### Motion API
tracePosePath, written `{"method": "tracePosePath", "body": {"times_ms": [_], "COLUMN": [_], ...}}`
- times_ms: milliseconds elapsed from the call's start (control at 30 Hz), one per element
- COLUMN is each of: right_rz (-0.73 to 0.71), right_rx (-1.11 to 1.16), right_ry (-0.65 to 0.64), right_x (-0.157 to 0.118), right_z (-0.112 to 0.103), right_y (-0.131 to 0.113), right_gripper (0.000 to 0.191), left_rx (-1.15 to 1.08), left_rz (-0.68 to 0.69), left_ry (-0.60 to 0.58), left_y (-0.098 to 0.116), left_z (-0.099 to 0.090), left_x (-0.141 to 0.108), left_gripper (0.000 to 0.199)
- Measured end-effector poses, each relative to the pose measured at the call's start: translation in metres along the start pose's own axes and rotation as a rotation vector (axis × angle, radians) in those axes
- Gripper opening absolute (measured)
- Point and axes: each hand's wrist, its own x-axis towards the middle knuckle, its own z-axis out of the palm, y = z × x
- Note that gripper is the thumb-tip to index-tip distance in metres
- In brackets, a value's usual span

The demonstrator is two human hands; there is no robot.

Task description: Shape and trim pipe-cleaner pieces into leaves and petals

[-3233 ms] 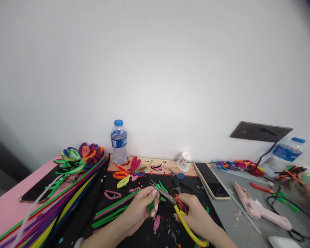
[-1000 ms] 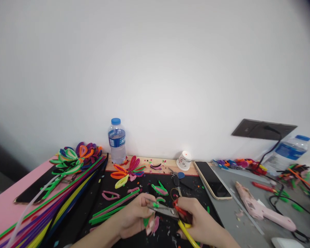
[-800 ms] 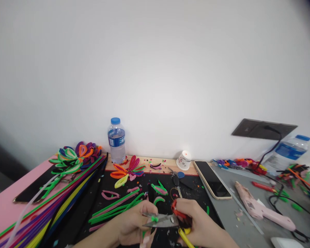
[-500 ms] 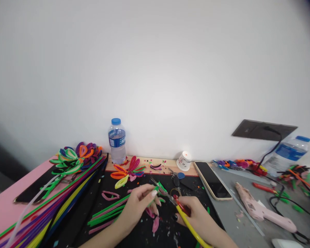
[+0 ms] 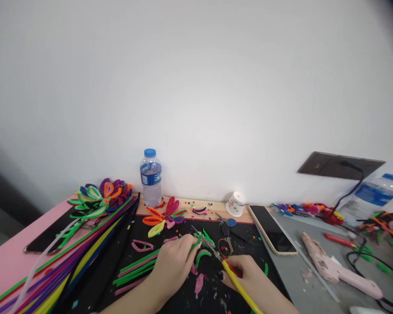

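Note:
My left hand (image 5: 177,261) is closed with its fingers pinched on a green pipe cleaner (image 5: 196,245); the fingertips hide part of it. My right hand (image 5: 245,274) grips scissors (image 5: 220,256) with yellow and red handles. Their slim metal blades point up and left, right beside my left fingertips, close to the green piece. Beyond the blades lie green pipe-cleaner loops (image 5: 208,239). Below them, a small pink loop (image 5: 199,284) rests on the black mat (image 5: 180,296). Cut green and pink pipe cleaners (image 5: 137,269) lie left of my left wrist.
A water bottle (image 5: 151,176), a white paper cup (image 5: 236,204) and a pipe-cleaner flower (image 5: 165,216) stand or lie toward the wall. Keys (image 5: 225,229) and a phone (image 5: 272,231) are on the right, with a pink glue gun (image 5: 339,272) beyond. Long pipe cleaners (image 5: 75,261) spread at left.
My left hand has turned over, its back now facing up, and the green piece shifts with it. The scissors stay nearly in place. The whole view has shifted slightly.

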Motion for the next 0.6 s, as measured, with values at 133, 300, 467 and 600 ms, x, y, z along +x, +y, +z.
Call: {"method": "tracePosePath", "body": {"times_ms": [133,300,467,600], "right_rz": [-0.002,-0.021,-0.052,-0.083], "right_rx": [-0.058,-0.095,-0.105,-0.14], "right_ry": [0.038,0.021,0.04,0.061], "right_x": [-0.002,-0.004,-0.003,-0.002], "right_z": [0.001,0.002,0.001,0.0], "right_y": [-0.001,-0.006,-0.004,-0.001], "right_gripper": [0.018,0.021,0.02,0.021], "left_rx": [0.094,0.111,-0.226,-0.722], "left_rz": [0.055,0.016,-0.145,-0.325], "left_ry": [0.03,-0.004,-0.102,-0.147], "left_y": [-0.001,0.002,0.008,0.011], "left_z": [0.001,-0.002,-0.01,-0.013], "left_x": [0.0,0.001,0.005,0.01], "left_gripper": [0.018,0.023,0.025,0.027]}}
